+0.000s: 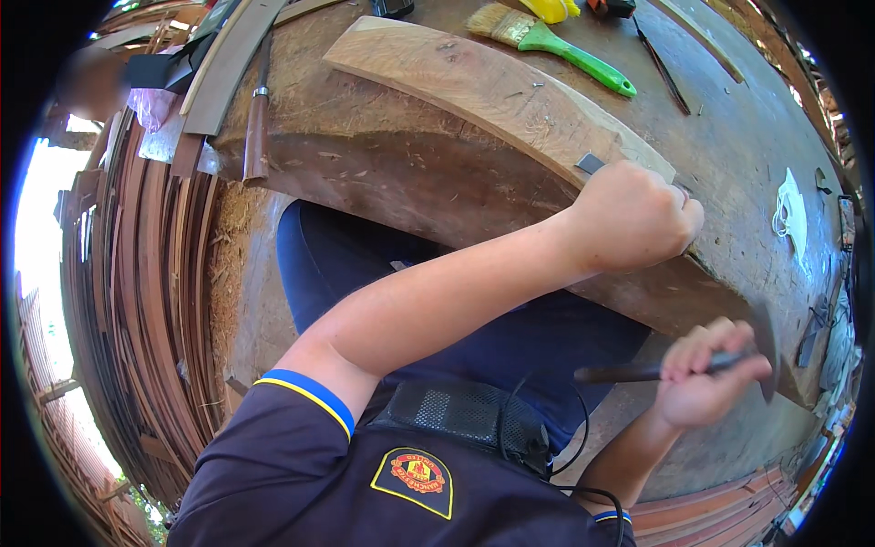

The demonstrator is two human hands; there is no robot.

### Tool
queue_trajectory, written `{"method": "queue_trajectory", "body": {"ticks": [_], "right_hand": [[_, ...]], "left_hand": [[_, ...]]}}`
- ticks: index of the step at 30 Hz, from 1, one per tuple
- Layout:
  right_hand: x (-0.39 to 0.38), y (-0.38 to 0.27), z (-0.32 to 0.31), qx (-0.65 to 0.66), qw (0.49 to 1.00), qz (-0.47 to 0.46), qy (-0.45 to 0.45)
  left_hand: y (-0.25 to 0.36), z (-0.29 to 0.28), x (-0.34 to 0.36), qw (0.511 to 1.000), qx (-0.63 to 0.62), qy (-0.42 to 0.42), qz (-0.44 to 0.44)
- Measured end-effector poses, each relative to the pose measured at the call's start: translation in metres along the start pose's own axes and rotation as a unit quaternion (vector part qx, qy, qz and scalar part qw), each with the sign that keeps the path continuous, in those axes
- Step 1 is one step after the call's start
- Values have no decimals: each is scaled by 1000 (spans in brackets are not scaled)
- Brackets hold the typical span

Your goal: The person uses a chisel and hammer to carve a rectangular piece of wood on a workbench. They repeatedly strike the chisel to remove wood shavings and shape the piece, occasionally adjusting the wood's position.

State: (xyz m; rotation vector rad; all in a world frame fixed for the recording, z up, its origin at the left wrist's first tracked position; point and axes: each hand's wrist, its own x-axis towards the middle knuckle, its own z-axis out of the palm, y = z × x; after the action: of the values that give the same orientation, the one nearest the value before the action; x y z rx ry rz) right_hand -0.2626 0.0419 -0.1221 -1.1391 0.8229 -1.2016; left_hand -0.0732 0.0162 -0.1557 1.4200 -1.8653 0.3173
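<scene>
A curved wooden board (474,100) lies along the bench's near edge. My left hand (629,219) is closed at its right end, around a flat metal tool (589,163) whose grey tip rests on the wood; the rest is hidden by my fingers. Below and to the right, my right hand (706,378) grips the dark handle of a hammer (764,346), close to the blurred metal head, off the board. A chisel with a brown wooden handle (257,137) lies at the board's left.
The bench (729,155) holds a green-handled brush (579,61), a yellow item (547,9), a dark thin tool (661,68) and a white mask (788,219). Long timber strips (137,310) are stacked at left, beside a blurred shape (91,82) at upper left.
</scene>
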Motion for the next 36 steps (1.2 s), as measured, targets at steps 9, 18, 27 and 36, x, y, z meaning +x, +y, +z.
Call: {"method": "queue_trajectory", "body": {"ticks": [9, 18, 27, 36], "right_hand": [[-4, 5, 8, 31, 999, 31, 5], [1, 9, 11, 27, 998, 50, 2], [11, 5, 17, -75, 993, 77, -46], [16, 0, 24, -65, 990, 110, -61]], "left_hand": [[-2, -5, -1, 999, 32, -2, -23], [-6, -8, -3, 998, 37, -17, -39], [-15, -5, -5, 999, 27, 9, -33], [-22, -10, -6, 999, 28, 20, -38]]}}
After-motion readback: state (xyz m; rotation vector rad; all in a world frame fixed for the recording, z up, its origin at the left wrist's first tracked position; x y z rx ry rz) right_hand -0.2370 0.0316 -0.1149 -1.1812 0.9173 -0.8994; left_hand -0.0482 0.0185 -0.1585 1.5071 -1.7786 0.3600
